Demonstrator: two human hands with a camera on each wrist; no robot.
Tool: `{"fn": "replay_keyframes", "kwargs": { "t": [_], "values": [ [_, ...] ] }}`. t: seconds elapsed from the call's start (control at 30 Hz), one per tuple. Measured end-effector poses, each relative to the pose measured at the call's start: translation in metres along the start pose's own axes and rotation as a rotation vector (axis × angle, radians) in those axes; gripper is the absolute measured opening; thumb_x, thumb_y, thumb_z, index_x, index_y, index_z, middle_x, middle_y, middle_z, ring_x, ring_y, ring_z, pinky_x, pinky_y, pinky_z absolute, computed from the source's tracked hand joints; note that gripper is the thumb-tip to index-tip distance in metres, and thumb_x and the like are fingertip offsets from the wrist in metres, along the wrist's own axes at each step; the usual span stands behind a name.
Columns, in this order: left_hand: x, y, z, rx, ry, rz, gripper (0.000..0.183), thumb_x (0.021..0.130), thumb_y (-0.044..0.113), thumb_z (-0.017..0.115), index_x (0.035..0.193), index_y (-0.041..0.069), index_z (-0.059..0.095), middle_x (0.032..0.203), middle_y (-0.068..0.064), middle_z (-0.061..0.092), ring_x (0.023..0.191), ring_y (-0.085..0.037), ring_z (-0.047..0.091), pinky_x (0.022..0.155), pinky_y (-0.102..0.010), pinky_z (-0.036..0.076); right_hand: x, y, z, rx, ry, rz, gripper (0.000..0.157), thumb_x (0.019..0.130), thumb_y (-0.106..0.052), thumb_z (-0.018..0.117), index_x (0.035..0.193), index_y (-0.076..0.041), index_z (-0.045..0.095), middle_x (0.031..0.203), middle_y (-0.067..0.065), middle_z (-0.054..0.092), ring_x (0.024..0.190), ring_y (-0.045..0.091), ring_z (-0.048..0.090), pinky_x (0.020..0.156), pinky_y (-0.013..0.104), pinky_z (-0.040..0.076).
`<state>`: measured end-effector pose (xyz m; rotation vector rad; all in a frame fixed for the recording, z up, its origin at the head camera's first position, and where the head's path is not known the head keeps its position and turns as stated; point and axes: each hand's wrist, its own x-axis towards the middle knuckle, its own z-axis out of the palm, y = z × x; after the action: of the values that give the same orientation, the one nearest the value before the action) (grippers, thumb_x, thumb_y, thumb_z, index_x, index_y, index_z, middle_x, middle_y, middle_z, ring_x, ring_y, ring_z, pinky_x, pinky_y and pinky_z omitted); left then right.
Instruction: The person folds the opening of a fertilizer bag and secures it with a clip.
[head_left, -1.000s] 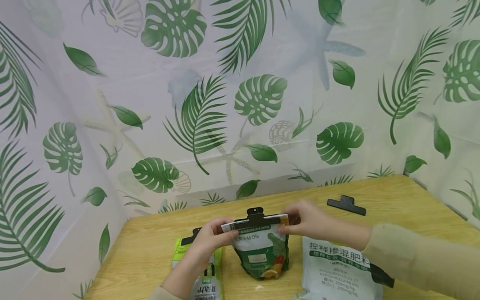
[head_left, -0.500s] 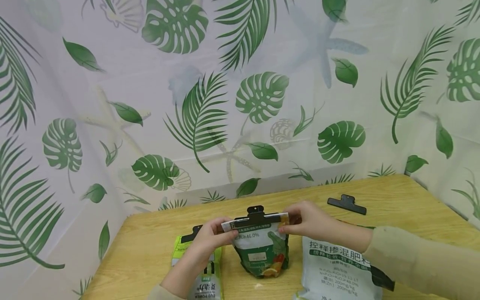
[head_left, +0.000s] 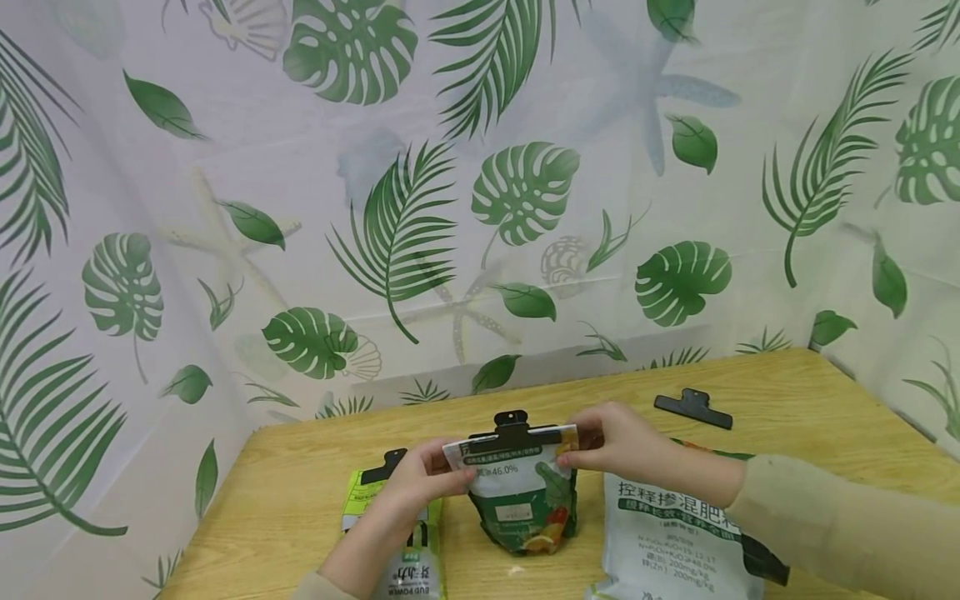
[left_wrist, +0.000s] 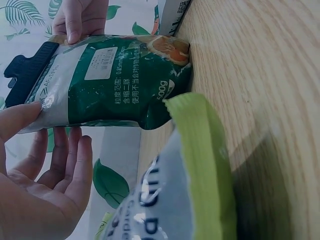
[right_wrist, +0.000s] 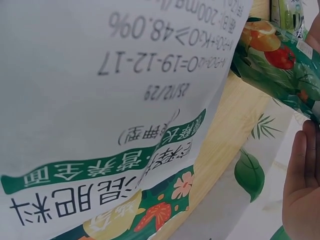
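Observation:
A green and white fertilizer bag [head_left: 517, 508] stands upright on the table in the head view, a black bag clip [head_left: 513, 432] clamped across its top. My left hand [head_left: 416, 479] pinches the bag's left top corner between thumb and fingers. At the right top corner, my right hand [head_left: 611, 437] pinches it the same way. The left wrist view shows the bag [left_wrist: 120, 82] sideways, with the left thumb on its front and the fingers behind. In the right wrist view, part of the right hand [right_wrist: 302, 185] appears beside the bag's printed side [right_wrist: 280, 65].
A lime-topped bag [head_left: 412, 558] with a black clip [head_left: 384, 467] lies left. A larger white fertilizer bag [head_left: 667, 542] lies right, a black clip [head_left: 763, 557] at its side. Another black clip [head_left: 693, 408] rests on the wooden table [head_left: 300, 467] near the back right. Leaf-patterned cloth hangs behind.
Both hands keep their pinch on the bag's top corners. The head view has shifted very slightly; the bag and the other things stay in place.

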<state>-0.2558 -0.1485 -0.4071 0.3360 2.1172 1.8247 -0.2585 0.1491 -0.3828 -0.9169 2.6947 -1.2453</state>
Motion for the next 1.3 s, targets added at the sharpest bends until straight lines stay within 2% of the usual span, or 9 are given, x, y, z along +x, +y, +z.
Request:
{"fn": "replay_keyframes", "kwargs": {
  "t": [0.17,0.33,0.63,0.9,1.3],
  "values": [
    [-0.0019,-0.0003,-0.0001,-0.003,-0.009,-0.002,0.029,0.083,0.016,0.073,0.106,0.004,0.061,0.095,-0.001,0.064,0.089,-0.014,0.062,0.086,-0.038,0.053,-0.0007,-0.0009,0.0003,0.014,-0.003,0.006,0.027,0.082,-0.031,0.074,0.073,-0.013,0.056,0.061,-0.004,0.052,0.053,0.006,0.044,0.049,0.022,0.038],
    [-0.003,-0.0011,-0.0001,-0.008,-0.008,-0.015,0.03,0.083,0.015,0.073,0.108,0.004,0.06,0.097,-0.001,0.064,0.09,-0.015,0.062,0.084,-0.036,0.052,-0.0017,0.0001,0.0013,0.05,-0.006,0.022,0.025,0.081,-0.031,0.074,0.075,-0.012,0.058,0.063,-0.002,0.054,0.053,0.007,0.045,0.049,0.023,0.038],
    [-0.0041,-0.0025,-0.0005,-0.027,-0.005,-0.011,0.024,0.083,0.014,0.073,0.102,0.006,0.06,0.094,-0.001,0.064,0.088,-0.015,0.063,0.086,-0.04,0.053,-0.0026,0.0024,0.0035,0.154,-0.019,0.043,0.019,0.081,-0.026,0.075,0.086,-0.01,0.067,0.077,0.0,0.067,0.067,0.012,0.063,0.059,0.026,0.052],
    [-0.0054,-0.0004,0.0,-0.031,-0.012,0.001,0.023,0.084,0.012,0.071,0.103,0.005,0.061,0.094,-0.001,0.064,0.088,-0.014,0.063,0.085,-0.039,0.054,-0.004,0.0014,0.0051,0.108,0.01,0.054,0.021,0.081,-0.028,0.075,0.079,-0.011,0.063,0.066,-0.002,0.059,0.055,0.007,0.048,0.05,0.024,0.041],
    [-0.0033,-0.0031,-0.0006,-0.036,0.005,0.0,0.017,0.084,0.013,0.072,0.097,0.008,0.063,0.091,0.0,0.064,0.087,-0.015,0.064,0.086,-0.041,0.054,-0.0055,0.0012,0.0057,0.161,0.009,0.05,0.018,0.082,-0.027,0.074,0.083,-0.01,0.067,0.074,0.001,0.066,0.06,0.011,0.056,0.054,0.024,0.046]
  ]
}}
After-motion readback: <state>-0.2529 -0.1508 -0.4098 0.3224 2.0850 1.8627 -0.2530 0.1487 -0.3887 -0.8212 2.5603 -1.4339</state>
